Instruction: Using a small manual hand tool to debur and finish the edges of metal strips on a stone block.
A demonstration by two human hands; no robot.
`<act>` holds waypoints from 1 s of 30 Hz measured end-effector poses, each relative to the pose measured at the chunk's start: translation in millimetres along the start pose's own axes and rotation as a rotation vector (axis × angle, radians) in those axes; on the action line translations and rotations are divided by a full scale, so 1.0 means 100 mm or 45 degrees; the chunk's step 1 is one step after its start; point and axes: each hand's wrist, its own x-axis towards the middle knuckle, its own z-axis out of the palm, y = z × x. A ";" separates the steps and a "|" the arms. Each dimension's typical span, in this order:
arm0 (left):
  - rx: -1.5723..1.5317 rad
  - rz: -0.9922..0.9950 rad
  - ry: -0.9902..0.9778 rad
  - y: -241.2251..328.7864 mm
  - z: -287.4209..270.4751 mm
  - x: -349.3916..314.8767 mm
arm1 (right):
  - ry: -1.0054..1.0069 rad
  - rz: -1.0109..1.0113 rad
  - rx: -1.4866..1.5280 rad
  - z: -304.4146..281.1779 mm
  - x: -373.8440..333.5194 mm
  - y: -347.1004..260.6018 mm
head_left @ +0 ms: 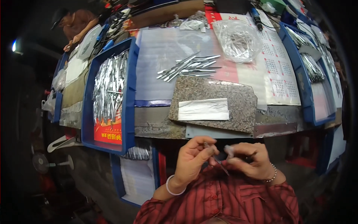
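Close to my chest, just off the table's front edge, my left hand point(194, 158) pinches a slim silver metal instrument point(224, 170), pointed at its lower end. Its exact kind is too small to tell. Facing it, my right hand point(255, 161) has its fingers closed on a small pale crumpled scrap point(229, 150), cloth or plastic. Beyond my hands, a speckled stone slab point(212, 87) carries a folded white cloth or paper point(203, 109). Behind the slab lies a loose pile of similar silver instruments point(190, 67) on plastic sheeting.
A blue tray point(128, 89) full of silver instruments point(110, 82) stands left, another blue tray point(307, 86) right. A clear plastic bag point(238, 41) of thin pieces lies at the back, near a dark handheld tool point(256, 18). Another person point(80, 24) sits far left.
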 end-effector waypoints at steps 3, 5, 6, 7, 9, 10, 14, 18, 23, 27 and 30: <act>-0.017 0.075 0.034 0.02 -0.03 0.00 | 0.184 -0.085 0.000 0.15 -0.01 -0.01; -0.041 0.072 0.024 0.01 -0.02 0.00 | 0.124 -0.157 -0.128 0.11 0.00 -0.04; -0.057 0.080 0.019 0.01 -0.03 0.00 | 0.059 -0.241 -0.250 0.10 0.02 -0.04; -0.057 0.075 0.018 0.01 -0.04 0.01 | 0.098 -0.276 -0.256 0.14 0.02 -0.02; 0.004 0.083 0.004 0.00 -0.04 0.00 | 0.118 -0.319 -0.285 0.19 0.03 0.03; 0.003 0.079 0.000 0.00 -0.03 0.00 | 0.135 -0.365 -0.315 0.21 0.02 0.04; -0.004 0.086 0.003 -0.01 -0.02 0.00 | 0.146 -0.390 -0.331 0.24 0.02 0.07; 0.076 0.110 0.038 0.01 -0.02 -0.01 | 0.109 -0.410 -0.313 0.27 0.02 0.11; 0.102 0.153 0.072 -0.03 -0.03 -0.01 | 0.144 -0.427 -0.371 0.43 0.00 0.22; 0.031 0.074 0.044 0.03 -0.06 -0.02 | 0.110 -0.481 -0.427 0.34 0.03 0.16; 0.250 0.080 -0.100 0.16 -0.15 0.06 | 0.069 -0.566 -0.563 0.22 0.12 0.10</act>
